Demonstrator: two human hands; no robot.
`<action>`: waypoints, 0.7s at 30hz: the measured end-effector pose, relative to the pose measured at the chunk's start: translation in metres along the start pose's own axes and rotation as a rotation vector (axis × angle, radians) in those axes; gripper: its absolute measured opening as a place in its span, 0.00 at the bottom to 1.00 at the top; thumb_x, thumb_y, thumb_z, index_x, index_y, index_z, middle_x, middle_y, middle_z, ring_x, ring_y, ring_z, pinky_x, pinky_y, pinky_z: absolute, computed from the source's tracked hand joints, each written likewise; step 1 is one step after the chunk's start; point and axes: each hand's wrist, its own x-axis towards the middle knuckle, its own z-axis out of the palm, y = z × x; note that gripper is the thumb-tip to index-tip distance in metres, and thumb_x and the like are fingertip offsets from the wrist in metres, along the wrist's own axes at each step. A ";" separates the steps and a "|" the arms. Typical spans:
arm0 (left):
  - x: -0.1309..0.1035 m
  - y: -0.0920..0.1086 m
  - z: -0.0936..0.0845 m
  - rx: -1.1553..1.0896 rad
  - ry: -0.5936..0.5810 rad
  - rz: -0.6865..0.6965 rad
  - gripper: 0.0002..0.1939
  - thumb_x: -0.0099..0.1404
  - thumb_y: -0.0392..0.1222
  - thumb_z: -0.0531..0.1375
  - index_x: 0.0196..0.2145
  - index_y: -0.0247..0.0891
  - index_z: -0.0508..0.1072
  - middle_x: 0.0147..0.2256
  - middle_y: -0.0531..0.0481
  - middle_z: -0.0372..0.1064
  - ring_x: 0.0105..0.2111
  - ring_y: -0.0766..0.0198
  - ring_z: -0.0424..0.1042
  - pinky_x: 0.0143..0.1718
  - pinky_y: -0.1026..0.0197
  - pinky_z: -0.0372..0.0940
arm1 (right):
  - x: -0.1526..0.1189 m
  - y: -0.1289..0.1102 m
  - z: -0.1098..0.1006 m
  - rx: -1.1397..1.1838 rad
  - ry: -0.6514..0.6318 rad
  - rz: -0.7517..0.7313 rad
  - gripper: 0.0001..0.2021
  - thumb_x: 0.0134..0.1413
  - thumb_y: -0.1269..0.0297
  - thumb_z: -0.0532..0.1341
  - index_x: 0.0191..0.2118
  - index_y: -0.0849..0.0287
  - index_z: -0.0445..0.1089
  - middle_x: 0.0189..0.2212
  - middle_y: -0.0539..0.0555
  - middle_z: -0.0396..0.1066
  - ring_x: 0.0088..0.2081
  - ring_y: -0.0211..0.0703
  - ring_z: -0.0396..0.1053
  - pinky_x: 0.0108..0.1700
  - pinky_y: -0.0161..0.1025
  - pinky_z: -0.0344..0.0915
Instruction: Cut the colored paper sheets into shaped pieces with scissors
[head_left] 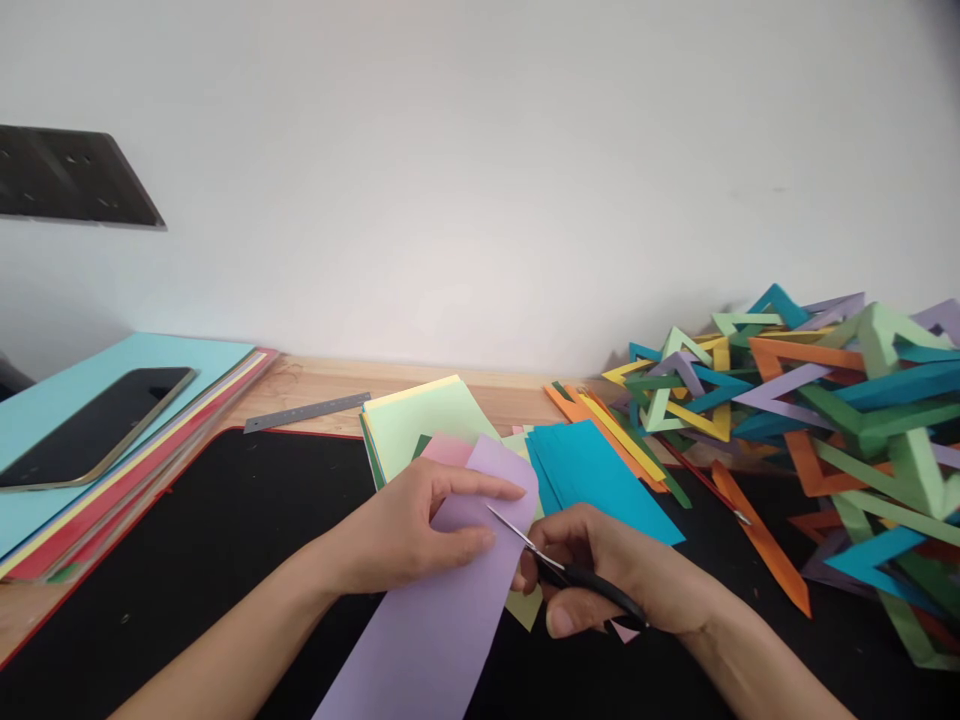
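Note:
A long purple paper strip (442, 620) runs from the bottom edge up to the middle of the view. My left hand (416, 525) pinches it near its upper end, thumb and forefinger on its face. Black-handled scissors (574, 578) are in my right hand (600, 570), with fingers wrapped round the handles. Their silver blades point up and left over the purple paper, just right of my left thumb. Behind the hands are a stack of light green sheets (424, 415) and some blue sheets (592, 475). A piece of pink paper (448, 449) shows behind my left hand.
A phone (97, 425) lies on large coloured sheets (172, 350) at the left. A metal ruler (307, 411) rests behind the black mat (285, 500). Folded paper shapes (817, 390) are heaped at the right, near orange and yellow strips (619, 435). A wall stands behind.

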 end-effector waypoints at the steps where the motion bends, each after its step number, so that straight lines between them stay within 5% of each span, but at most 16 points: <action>1: 0.000 0.000 0.000 -0.002 0.001 0.000 0.22 0.60 0.36 0.59 0.52 0.43 0.72 0.42 0.54 0.73 0.34 0.68 0.69 0.25 0.72 0.58 | 0.000 0.000 0.000 0.005 0.002 0.001 0.18 0.38 0.58 0.73 0.36 0.62 0.72 0.20 0.45 0.61 0.19 0.26 0.52 0.17 0.23 0.47; 21: -0.001 -0.004 0.005 0.023 -0.036 0.054 0.23 0.59 0.36 0.58 0.53 0.44 0.70 0.49 0.52 0.72 0.45 0.60 0.71 0.39 0.66 0.66 | 0.003 -0.004 0.005 0.147 -0.082 -0.062 0.19 0.34 0.60 0.74 0.33 0.64 0.71 0.24 0.46 0.63 0.21 0.27 0.53 0.17 0.23 0.47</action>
